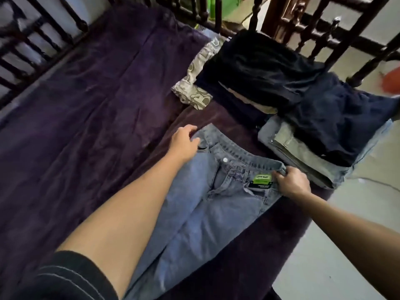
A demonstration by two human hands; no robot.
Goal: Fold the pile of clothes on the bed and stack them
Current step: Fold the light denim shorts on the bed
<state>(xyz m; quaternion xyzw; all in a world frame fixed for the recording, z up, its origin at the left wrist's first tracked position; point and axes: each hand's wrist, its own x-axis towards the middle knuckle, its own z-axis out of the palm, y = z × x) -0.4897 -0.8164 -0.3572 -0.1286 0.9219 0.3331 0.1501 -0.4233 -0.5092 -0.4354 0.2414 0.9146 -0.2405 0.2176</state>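
Note:
Light blue jeans [207, 213] lie flat on the purple bed sheet [86, 105], waistband away from me, with a green tag near the right pocket. My left hand [184, 141] grips the left end of the waistband. My right hand [292, 182] pinches the right end of the waistband. Beyond the jeans, at the bed's right edge, sits a stack of folded clothes [303, 152] with grey-green and denim pieces under a navy garment [337, 118]. Behind it lies a black garment [257, 68] over a beige patterned cloth [194, 83].
A dark wooden bed rail with turned spindles [320, 40] runs along the far and left sides. The pale floor [346, 245] lies past the bed's right edge. An orange object [391, 81] sits on the floor at far right.

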